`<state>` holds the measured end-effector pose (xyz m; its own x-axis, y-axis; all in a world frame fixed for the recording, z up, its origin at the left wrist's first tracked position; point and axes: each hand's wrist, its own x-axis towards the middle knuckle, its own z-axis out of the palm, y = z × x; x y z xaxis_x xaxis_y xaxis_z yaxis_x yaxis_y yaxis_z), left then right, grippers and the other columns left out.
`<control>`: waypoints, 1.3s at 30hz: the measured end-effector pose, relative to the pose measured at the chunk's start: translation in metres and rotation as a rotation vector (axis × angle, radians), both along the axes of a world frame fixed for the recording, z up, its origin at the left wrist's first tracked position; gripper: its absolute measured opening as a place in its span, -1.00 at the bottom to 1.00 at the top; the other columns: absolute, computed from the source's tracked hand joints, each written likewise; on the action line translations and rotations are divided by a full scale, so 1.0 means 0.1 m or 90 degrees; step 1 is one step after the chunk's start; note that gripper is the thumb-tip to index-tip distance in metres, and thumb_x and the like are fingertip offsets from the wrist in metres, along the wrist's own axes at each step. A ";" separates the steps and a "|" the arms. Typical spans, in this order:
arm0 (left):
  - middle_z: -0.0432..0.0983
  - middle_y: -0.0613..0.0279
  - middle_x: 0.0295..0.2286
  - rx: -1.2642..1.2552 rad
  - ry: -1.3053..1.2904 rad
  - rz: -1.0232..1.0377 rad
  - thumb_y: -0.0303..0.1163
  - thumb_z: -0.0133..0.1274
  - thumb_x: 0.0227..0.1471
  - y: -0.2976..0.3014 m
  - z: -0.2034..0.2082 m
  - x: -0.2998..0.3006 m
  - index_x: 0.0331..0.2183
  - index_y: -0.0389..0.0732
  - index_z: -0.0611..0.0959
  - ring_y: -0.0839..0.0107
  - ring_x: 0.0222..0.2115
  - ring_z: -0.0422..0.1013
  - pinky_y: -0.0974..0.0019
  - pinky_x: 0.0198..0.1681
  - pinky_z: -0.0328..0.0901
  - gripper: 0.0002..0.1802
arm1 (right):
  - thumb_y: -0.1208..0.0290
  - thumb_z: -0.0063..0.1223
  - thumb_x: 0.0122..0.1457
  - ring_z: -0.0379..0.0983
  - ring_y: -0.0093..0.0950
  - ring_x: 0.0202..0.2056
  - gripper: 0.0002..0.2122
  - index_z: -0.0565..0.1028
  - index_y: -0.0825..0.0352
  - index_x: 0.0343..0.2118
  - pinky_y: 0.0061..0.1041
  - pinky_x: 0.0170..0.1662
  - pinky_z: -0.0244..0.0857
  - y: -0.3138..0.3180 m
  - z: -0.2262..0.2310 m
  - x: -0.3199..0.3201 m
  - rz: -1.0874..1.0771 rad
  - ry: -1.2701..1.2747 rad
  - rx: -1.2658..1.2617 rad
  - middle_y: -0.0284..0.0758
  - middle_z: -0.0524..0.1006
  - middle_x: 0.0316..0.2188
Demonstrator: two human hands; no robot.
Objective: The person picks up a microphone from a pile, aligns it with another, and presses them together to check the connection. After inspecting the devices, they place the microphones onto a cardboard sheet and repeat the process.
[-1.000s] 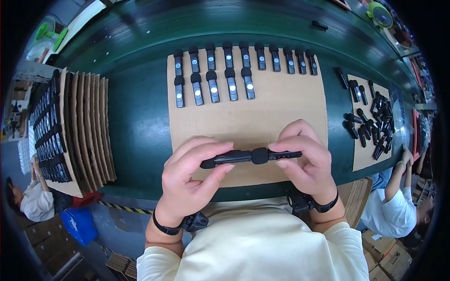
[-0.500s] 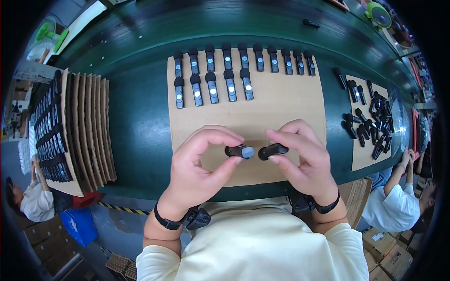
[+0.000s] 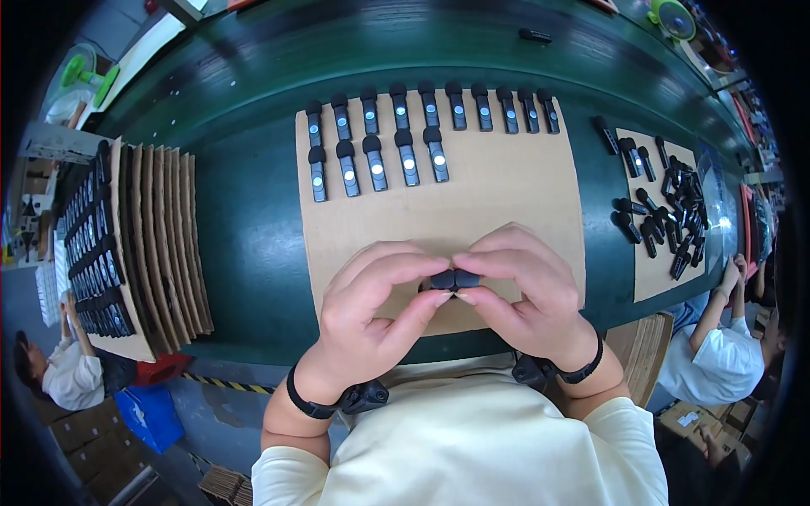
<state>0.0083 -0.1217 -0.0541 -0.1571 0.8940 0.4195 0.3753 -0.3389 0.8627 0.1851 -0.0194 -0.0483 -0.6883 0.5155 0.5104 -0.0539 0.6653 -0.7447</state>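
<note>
The left hand (image 3: 367, 291) pinches a small black device (image 3: 441, 279) between thumb and fingers, and the right hand (image 3: 531, 287) grips its twin (image 3: 467, 278) the same way; the two pieces touch side by side above the near part of the cardboard sheet (image 3: 371, 232). Fingers hide most of both bodies, so I cannot tell how firmly each is seated in its grasp. With fingertips alone carrying them, a slip while pressing or turning one against the other could drop either onto the sheet. Farther out on the sheet, five devices stand in a short front row (image 3: 374, 164) toward its left side, and ten make a back row (image 3: 428, 105) along its far edge; a knuckle or wrist reaching over could knock the front ones askew, and tugging the sheet could upset the back ones, whose dark heads sit at its rim. Right of the sheet, a loose heap (image 3: 688, 202) lies jumbled on a smaller board (image 3: 645, 274), where careless picking could drag neighbours onto the desk (image 3: 253, 253). Left of the sheet, a loaded stack of cardboard layers (image 3: 164, 244) could shift if an elbow bumped it.
</note>
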 end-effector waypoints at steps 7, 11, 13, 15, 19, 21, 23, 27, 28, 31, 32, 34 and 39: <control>0.59 0.05 -0.34 0.098 0.054 -0.038 -0.52 0.26 -0.09 0.10 -0.02 -0.05 -0.27 -0.33 0.61 0.18 -0.30 0.49 0.13 -0.09 0.35 -0.73 | 0.61 0.29 -0.05 0.48 -0.31 -0.37 -0.71 0.54 0.36 -0.21 -0.43 -0.30 0.33 0.03 0.08 0.02 0.014 -0.003 0.075 -0.25 0.57 -0.32; 0.60 0.11 -0.35 0.101 0.067 -0.039 -0.59 0.25 -0.15 0.17 0.05 -0.05 -0.27 -0.29 0.62 0.18 -0.34 0.49 0.17 -0.17 0.36 -0.71 | 0.62 0.28 -0.05 0.49 -0.30 -0.36 -0.71 0.53 0.34 -0.21 -0.43 -0.31 0.33 0.10 0.11 0.04 0.022 -0.001 0.076 -0.24 0.57 -0.31; 0.60 0.12 -0.35 0.073 0.089 -0.040 -0.59 0.25 -0.15 0.21 0.10 -0.04 -0.28 -0.29 0.62 0.17 -0.34 0.50 0.19 -0.19 0.36 -0.72 | 0.63 0.27 -0.06 0.51 -0.27 -0.32 -0.70 0.52 0.35 -0.21 -0.40 -0.28 0.36 0.18 0.13 0.09 0.031 -0.035 0.074 -0.23 0.57 -0.29; 0.60 0.12 -0.35 0.065 0.106 -0.037 -0.59 0.25 -0.15 0.29 0.13 -0.02 -0.29 -0.28 0.61 0.17 -0.34 0.50 0.19 -0.20 0.36 -0.73 | 0.63 0.27 -0.06 0.51 -0.26 -0.30 -0.70 0.52 0.35 -0.21 -0.39 -0.26 0.37 0.29 0.16 0.13 0.034 -0.051 0.078 -0.22 0.58 -0.28; 0.58 0.13 -0.37 0.027 0.175 -0.029 -0.60 0.23 -0.17 0.48 0.14 0.01 -0.33 -0.28 0.59 0.15 -0.35 0.50 0.18 -0.24 0.37 -0.75 | 0.65 0.23 -0.07 0.53 -0.22 -0.22 -0.70 0.51 0.37 -0.21 -0.36 -0.19 0.41 0.57 0.17 0.22 -0.019 -0.145 0.157 -0.21 0.57 -0.23; 0.57 0.13 -0.39 -0.009 0.241 -0.029 -0.61 0.21 -0.19 0.58 0.11 0.03 -0.37 -0.27 0.57 0.15 -0.37 0.49 0.16 -0.26 0.38 -0.77 | 0.66 0.22 -0.07 0.52 -0.21 -0.18 -0.71 0.50 0.37 -0.22 -0.34 -0.14 0.42 0.70 0.11 0.24 -0.043 -0.193 0.198 -0.21 0.57 -0.20; 0.56 0.13 -0.39 0.011 0.293 -0.022 -0.60 0.19 -0.20 0.70 0.05 0.04 -0.38 -0.27 0.56 0.15 -0.36 0.48 0.15 -0.25 0.38 -0.78 | 0.67 0.21 -0.07 0.52 -0.21 -0.16 -0.72 0.50 0.37 -0.23 -0.33 -0.12 0.42 0.82 0.04 0.23 -0.052 -0.214 0.219 -0.21 0.56 -0.19; 0.55 0.10 -0.35 0.073 0.448 -0.012 -0.57 0.14 -0.22 0.91 -0.08 0.07 -0.41 -0.27 0.54 0.16 -0.31 0.48 0.14 -0.22 0.39 -0.80 | 0.65 0.21 -0.08 0.51 -0.21 -0.16 -0.73 0.49 0.37 -0.26 -0.33 -0.13 0.42 0.96 -0.12 0.22 -0.059 -0.228 0.301 -0.21 0.55 -0.18; 0.55 0.08 -0.31 0.092 0.504 -0.010 -0.55 0.14 -0.23 0.95 -0.12 0.08 -0.40 -0.27 0.54 0.15 -0.28 0.48 0.15 -0.20 0.39 -0.79 | 0.63 0.21 -0.08 0.51 -0.21 -0.16 -0.74 0.49 0.36 -0.27 -0.33 -0.13 0.42 0.97 -0.17 0.21 -0.051 -0.236 0.310 -0.22 0.54 -0.17; 0.54 0.07 -0.27 0.101 0.586 -0.019 -0.53 0.11 -0.24 0.97 -0.21 0.08 -0.40 -0.27 0.54 0.14 -0.23 0.48 0.16 -0.16 0.39 -0.78 | 0.60 0.22 -0.07 0.50 -0.22 -0.16 -0.76 0.49 0.35 -0.29 -0.33 -0.13 0.42 0.97 -0.29 0.22 -0.038 -0.250 0.333 -0.24 0.52 -0.17; 0.52 0.06 -0.25 0.089 0.610 -0.032 -0.51 0.09 -0.24 0.95 -0.25 0.09 -0.39 -0.27 0.54 0.14 -0.22 0.46 0.16 -0.15 0.39 -0.78 | 0.58 0.22 -0.06 0.49 -0.23 -0.17 -0.77 0.49 0.35 -0.29 -0.34 -0.13 0.41 0.96 -0.34 0.23 -0.022 -0.273 0.343 -0.24 0.51 -0.16; 0.51 0.06 -0.24 0.077 0.633 -0.044 -0.49 0.07 -0.25 0.93 -0.28 0.09 -0.39 -0.26 0.54 0.14 -0.20 0.45 0.16 -0.13 0.38 -0.77 | 0.54 0.22 -0.05 0.48 -0.25 -0.17 -0.79 0.49 0.34 -0.30 -0.34 -0.14 0.41 0.94 -0.39 0.24 0.011 -0.317 0.362 -0.25 0.49 -0.16; 0.49 0.05 -0.22 0.050 0.641 -0.042 -0.50 0.07 -0.26 0.87 -0.30 0.09 -0.38 -0.27 0.55 0.14 -0.17 0.43 0.15 -0.08 0.34 -0.76 | 0.51 0.22 -0.04 0.48 -0.27 -0.18 -0.80 0.49 0.33 -0.32 -0.36 -0.15 0.41 0.93 -0.42 0.23 0.018 -0.319 0.346 -0.26 0.47 -0.15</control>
